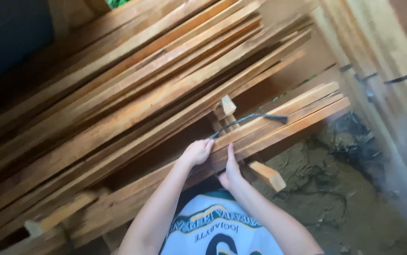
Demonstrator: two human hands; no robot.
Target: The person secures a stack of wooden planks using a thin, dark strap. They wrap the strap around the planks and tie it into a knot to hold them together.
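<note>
The left hand gripped a thin dark rod at centre frame. The right hand pressed open against the stiff, seemingly heavy planks, best held at their edges.

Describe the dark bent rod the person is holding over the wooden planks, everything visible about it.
The rod is thin, dark and looks like metal, bent into a shallow arch. Its near end sits in the closed left hand; the far end, slightly thicker, rests on the upper plank of a small bundle. The right hand presses flat against that bundle's edge below, not touching the rod.
</note>
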